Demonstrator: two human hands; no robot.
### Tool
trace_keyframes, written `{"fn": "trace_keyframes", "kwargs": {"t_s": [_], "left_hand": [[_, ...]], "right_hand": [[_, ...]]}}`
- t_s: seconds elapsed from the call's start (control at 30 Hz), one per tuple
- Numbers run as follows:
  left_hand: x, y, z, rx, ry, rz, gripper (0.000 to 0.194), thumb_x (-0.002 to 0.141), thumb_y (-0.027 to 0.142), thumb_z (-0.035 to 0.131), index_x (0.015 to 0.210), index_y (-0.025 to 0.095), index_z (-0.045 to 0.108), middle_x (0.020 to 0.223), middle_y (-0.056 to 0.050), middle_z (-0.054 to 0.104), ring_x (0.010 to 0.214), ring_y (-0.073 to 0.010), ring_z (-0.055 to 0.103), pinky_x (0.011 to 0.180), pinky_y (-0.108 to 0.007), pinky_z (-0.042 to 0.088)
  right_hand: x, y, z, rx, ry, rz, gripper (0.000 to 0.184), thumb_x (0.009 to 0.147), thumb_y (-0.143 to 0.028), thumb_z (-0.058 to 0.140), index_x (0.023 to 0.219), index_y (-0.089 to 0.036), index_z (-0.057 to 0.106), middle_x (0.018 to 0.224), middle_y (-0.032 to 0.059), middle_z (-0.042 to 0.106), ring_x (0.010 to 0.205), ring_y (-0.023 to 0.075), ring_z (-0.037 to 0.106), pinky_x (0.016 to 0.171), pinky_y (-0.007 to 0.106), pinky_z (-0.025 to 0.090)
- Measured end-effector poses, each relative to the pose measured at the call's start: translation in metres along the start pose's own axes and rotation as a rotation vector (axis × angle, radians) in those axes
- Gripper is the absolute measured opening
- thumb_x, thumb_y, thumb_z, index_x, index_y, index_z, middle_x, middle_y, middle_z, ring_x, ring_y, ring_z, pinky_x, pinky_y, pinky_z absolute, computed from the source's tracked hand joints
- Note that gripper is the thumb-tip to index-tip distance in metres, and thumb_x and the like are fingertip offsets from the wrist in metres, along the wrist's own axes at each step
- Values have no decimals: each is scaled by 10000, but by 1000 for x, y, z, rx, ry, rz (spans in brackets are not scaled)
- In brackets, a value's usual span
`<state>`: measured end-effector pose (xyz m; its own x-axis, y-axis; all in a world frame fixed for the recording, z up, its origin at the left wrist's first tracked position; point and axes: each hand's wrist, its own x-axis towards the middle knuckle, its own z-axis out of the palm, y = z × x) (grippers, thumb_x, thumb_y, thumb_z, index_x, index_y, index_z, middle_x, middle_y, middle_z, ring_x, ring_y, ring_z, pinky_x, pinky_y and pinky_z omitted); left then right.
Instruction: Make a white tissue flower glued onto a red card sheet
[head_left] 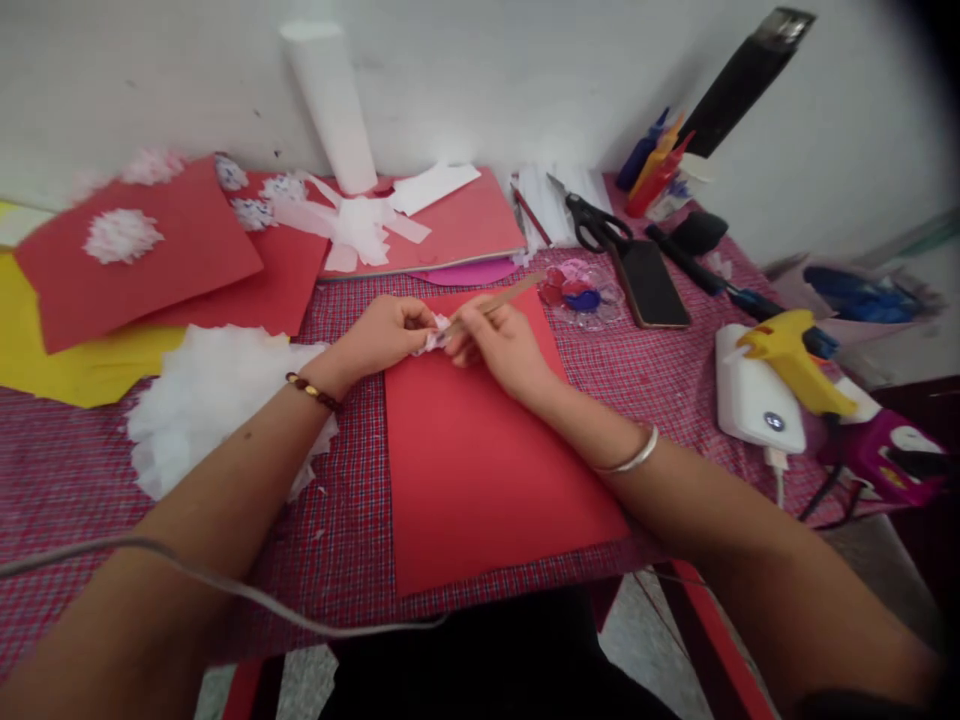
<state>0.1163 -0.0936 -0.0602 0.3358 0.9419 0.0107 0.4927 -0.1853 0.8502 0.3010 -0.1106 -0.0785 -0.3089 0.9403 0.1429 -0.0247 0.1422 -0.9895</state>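
Observation:
Above the upper part of a red paper sheet [495, 460], my left hand [386, 337] pinches a small ruffled white-and-pink paper flower [433, 338]. My right hand [499, 345] is closed around a paintbrush [516, 290] with a light-brown handle, which slants up to the right. The brush's lower end meets the flower, and the fingers partly cover both. Just right of the hands lies a clear plastic palette [600, 308] with red, pink and blue paint. A pile of thin white paper pieces [217, 400] spreads beside my left forearm.
Finished-looking paper flowers [124, 236] rest on red sheets at the left. White paper strips [360, 225] lie behind my hands. Scissors [596, 220], a phone [651, 283], a white power bank [757, 390] and a yellow glue gun [795, 355] are at the right. A cable [225, 585] crosses the front.

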Motion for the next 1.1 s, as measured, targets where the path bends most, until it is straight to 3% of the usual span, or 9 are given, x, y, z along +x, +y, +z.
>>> {"fn": "trace_keyframes", "kwargs": {"t_s": [0.13, 0.33, 0.43, 0.53, 0.6, 0.67, 0.77, 0.9, 1.1], "left_hand": [[-6, 7, -16, -27, -25, -53, 181, 799, 340, 658, 704, 193, 699, 647, -38, 681, 571, -137, 598, 566, -267, 460], [-55, 11, -59, 77, 206, -69, 227, 801, 393, 687, 895, 193, 744, 849, -86, 743, 675, -170, 633, 621, -303, 499], [-68, 7, -52, 250, 155, -17, 375, 724, 396, 742, 1043, 200, 725, 952, -93, 735, 761, -204, 644, 704, -336, 506], [-60, 8, -30, 477, 59, 112, 513, 726, 378, 734, 1207, 214, 665, 1066, -96, 677, 824, -223, 630, 762, -347, 481], [-48, 11, -17, 584, 19, 182, 496, 768, 382, 705, 1228, 210, 639, 1111, -104, 641, 865, -240, 615, 745, -336, 449], [-35, 12, -10, 629, 11, 211, 398, 790, 402, 687, 1132, 202, 652, 1061, -102, 637, 850, -245, 591, 687, -318, 400], [-16, 10, -6, 595, 12, 189, 153, 805, 370, 647, 822, 219, 630, 787, -47, 618, 673, -201, 505, 607, -308, 292], [-1, 6, -9, 464, -9, 90, 265, 818, 317, 581, 579, 226, 511, 553, 2, 511, 548, -163, 398, 583, -319, 212], [4, 8, -12, 451, -59, 55, 285, 806, 321, 579, 551, 210, 516, 546, 4, 523, 540, -148, 414, 578, -314, 215]], "right_hand": [[7, 0, -15, 359, 159, 163, 304, 953, -490, 559, 885, -195, 540, 573, -62, 624, 439, 75, 552, 510, 203, 503], [2, -3, -9, 282, 45, 87, 326, 917, -478, 633, 800, -188, 542, 553, -45, 641, 431, 70, 552, 458, 181, 456], [-1, -2, -3, 208, -24, 9, 346, 900, -506, 646, 790, -193, 546, 544, -40, 635, 461, 80, 567, 478, 189, 456], [-3, -1, -4, 203, 28, -34, 342, 911, -511, 624, 805, -193, 555, 546, -40, 629, 470, 80, 564, 485, 193, 449], [-2, 0, -7, 212, 81, -50, 339, 913, -506, 619, 806, -191, 554, 549, -41, 623, 465, 76, 554, 481, 191, 443], [0, 2, -10, 214, 100, -58, 343, 906, -513, 623, 812, -189, 558, 562, -40, 627, 467, 74, 550, 485, 193, 447], [1, 3, -11, 186, 92, -62, 373, 886, -554, 632, 814, -195, 560, 566, -44, 625, 472, 77, 553, 487, 198, 453], [1, 1, -10, 112, 44, -52, 395, 884, -590, 618, 836, -201, 570, 579, -39, 624, 498, 87, 569, 491, 206, 460], [-3, 0, -9, -26, -55, -86, 409, 924, -597, 554, 888, -191, 574, 621, -32, 616, 520, 86, 562, 517, 215, 469]]}}
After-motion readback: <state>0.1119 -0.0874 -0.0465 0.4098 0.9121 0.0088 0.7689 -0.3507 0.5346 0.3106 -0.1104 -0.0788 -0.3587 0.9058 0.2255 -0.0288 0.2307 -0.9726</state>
